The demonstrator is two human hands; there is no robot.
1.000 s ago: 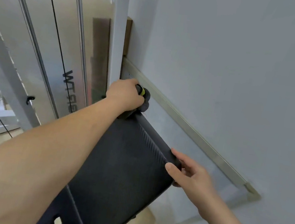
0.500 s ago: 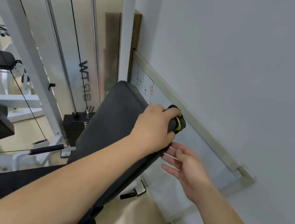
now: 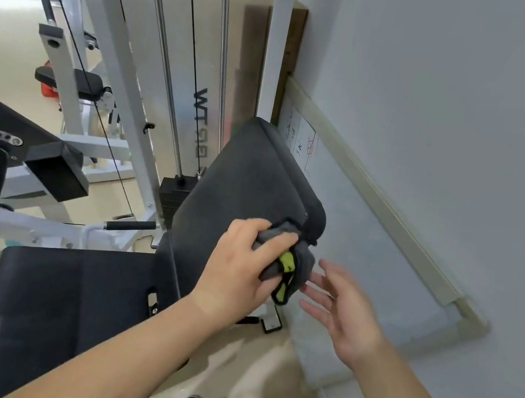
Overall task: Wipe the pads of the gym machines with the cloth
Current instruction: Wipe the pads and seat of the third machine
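1. Beige floor [image 3: 0, 57] lies open at far left, behind the white cable machine frame [image 3: 112, 52].
2. Black seat pad [image 3: 64, 297] sits low, and its right edge meets the tilted back pad [image 3: 251, 176].
3. Left hand [image 3: 239, 264] grips the bunched grey cloth [image 3: 295, 266] (green trim showing) at the back pad's lower right corner.
4. Right hand [image 3: 343, 309] hovers just beside the cloth, fingers spread, holding nothing.
5. Grey wall [image 3: 457, 127] stands near on the right, leaving a narrow gap beside the pad.
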